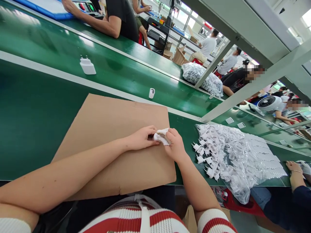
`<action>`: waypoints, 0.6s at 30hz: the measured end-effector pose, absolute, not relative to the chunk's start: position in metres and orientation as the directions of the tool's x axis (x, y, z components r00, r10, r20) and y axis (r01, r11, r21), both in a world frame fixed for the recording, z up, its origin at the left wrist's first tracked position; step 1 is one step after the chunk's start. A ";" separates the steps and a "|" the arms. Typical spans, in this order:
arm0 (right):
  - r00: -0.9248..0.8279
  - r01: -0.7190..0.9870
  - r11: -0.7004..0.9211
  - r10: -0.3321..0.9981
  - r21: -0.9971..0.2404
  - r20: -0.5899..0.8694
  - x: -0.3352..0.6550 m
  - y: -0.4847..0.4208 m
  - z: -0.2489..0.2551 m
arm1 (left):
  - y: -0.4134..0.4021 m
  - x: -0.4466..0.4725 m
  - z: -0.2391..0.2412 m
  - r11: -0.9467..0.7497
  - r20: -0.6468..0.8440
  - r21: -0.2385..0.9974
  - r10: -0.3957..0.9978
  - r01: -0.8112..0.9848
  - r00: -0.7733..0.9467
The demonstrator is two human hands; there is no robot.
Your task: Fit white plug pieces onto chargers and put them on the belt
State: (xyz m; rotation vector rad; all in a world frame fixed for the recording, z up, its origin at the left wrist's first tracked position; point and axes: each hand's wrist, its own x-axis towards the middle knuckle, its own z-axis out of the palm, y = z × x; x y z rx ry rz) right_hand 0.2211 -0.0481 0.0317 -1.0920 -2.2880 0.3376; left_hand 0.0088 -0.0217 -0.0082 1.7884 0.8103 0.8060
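Observation:
Both my hands meet over the far right corner of a brown cardboard sheet (109,129) on the green bench. My left hand (142,137) is closed around a small white plug part (156,137) that barely shows. My right hand (174,144) is closed on a white cloth (162,132) pressed against that part. To the right lies a clear plastic bag (243,158) spilling several white plug adapters (206,155).
A white charger (87,66) and a small white piece (151,93) lie on the green conveyor belt (60,48) beyond the cardboard. A second bag of parts (201,77) sits farther back. Grey frame struts (243,90) cross above. Other people work across the belt; another person's hand (295,168) rests at the right.

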 end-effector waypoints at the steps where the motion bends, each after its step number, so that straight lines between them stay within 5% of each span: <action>1: -0.505 0.632 0.637 0.771 -0.442 0.388 0.220 -0.048 0.031 | -0.021 0.009 -0.009 -0.292 0.155 0.942 0.818 0.167 0.553; 18: -0.475 0.680 0.673 0.707 -0.291 0.523 0.213 -0.056 0.026 | -0.023 0.009 -0.009 -0.259 0.105 0.941 0.835 0.217 0.541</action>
